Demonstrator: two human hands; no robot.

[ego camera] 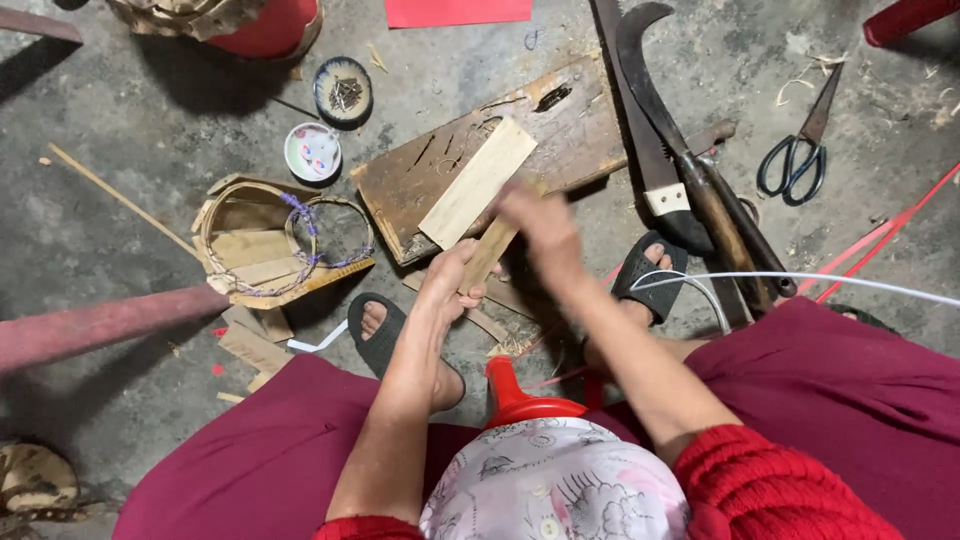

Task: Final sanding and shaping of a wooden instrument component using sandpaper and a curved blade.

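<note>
The right hand (540, 225) is blurred, so I cannot tell its grip, while the left hand (450, 280) pinches the narrow brown bamboo strip (490, 252), which slants up-right above the scarred wooden board (420, 180).

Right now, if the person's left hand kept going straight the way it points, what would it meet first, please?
Probably the pale flat wooden slat lying on the worn brown wooden board; the left hand, gripping a narrow bamboo strip, points up toward it, though depth is unclear.

Even soft light, motion-blurred right hand (540, 228)
</note>
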